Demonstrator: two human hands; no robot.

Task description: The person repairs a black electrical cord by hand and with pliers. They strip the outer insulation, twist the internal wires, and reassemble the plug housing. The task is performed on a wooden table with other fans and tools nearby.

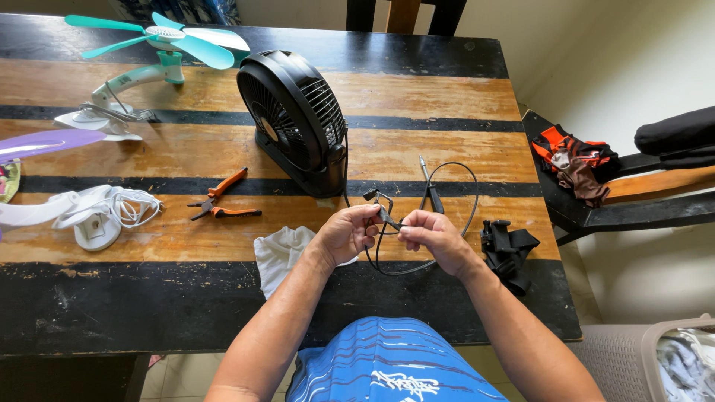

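both hands pinch the black cord (428, 216) of the black desk fan (296, 119): the left hand (346, 234) shut on a small black piece at the cord's end, the right hand (436, 238) shut on the cord just beside it. this looks like wire-end work; the next move calls for fine fingertip control. a soldering iron (430, 182) lies just beyond the grip, orange pliers (222, 201) well to its left, a white cloth (281, 249) beside the left wrist, all on the desk (447, 97).
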